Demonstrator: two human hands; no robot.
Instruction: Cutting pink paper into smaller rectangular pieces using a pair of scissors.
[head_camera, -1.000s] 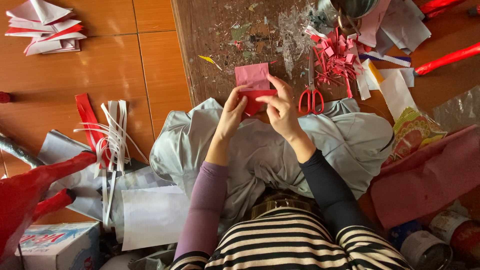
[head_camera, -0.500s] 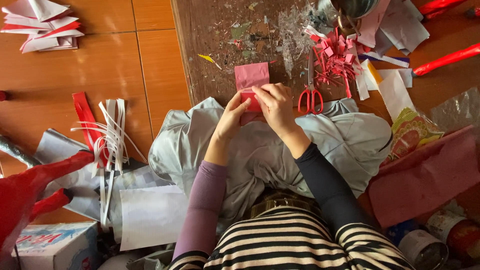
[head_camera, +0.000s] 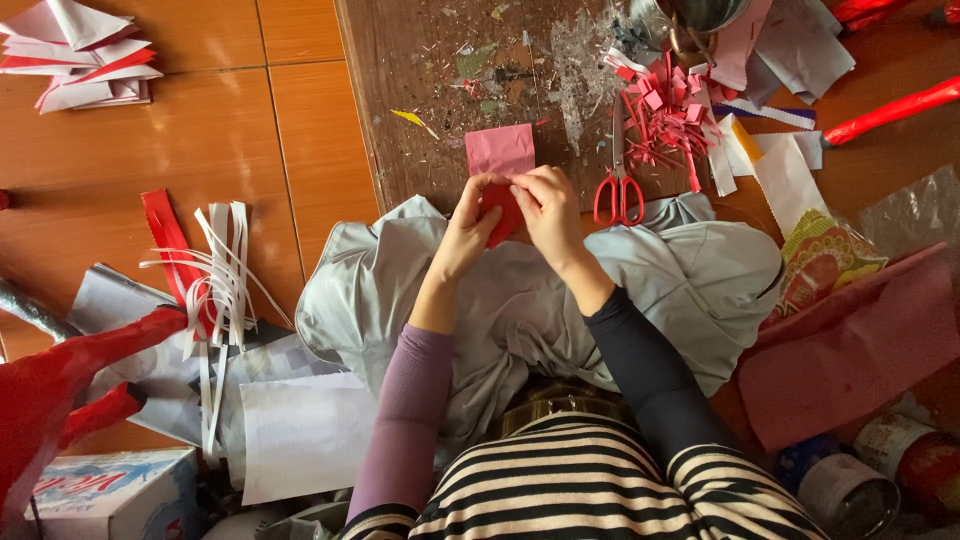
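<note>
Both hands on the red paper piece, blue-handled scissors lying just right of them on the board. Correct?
Not quite: the scissors have red handles, not blue, as the head view shows. The rest holds: left hand and right hand both hold the red paper piece, scissors just right on the board.

2 hands are seen, the left hand (head_camera: 468, 228) and the right hand (head_camera: 548, 205), with 1 pink paper (head_camera: 500, 152) between them. 1 pair of scissors (head_camera: 620, 196) is counted just right of them. 1 heap of red scraps (head_camera: 665, 110) is seen far right. 1 stack of folded papers (head_camera: 75, 55) is counted far left, 1 box (head_camera: 110, 495) near left, and 2 cans (head_camera: 880, 480) near right.
</note>
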